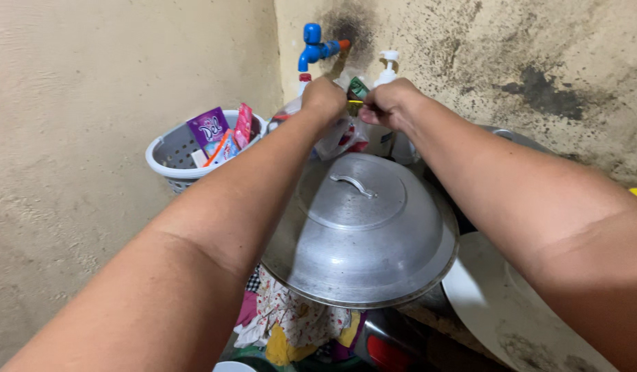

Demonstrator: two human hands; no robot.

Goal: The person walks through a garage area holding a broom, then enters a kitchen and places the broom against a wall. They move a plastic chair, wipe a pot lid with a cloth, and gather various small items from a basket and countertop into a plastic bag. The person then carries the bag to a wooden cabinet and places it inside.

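Note:
Both arms reach forward toward the wall corner. My left hand [323,96] and my right hand [391,103] are closed side by side on a small green sachet [358,89], pinching it between them just under a blue tap [311,45]. Below the hands sits a clear plastic bag [339,138] with red items inside. A large domed aluminium lid [363,231] with a metal handle lies under my forearms.
A grey plastic basket [168,153] holding several sachets hangs on the left wall. A white pump bottle [386,69] stands by the tap. Patterned cloths [291,320] lie under the lid. A white plate [497,303] sits at lower right. The right wall is mould-stained.

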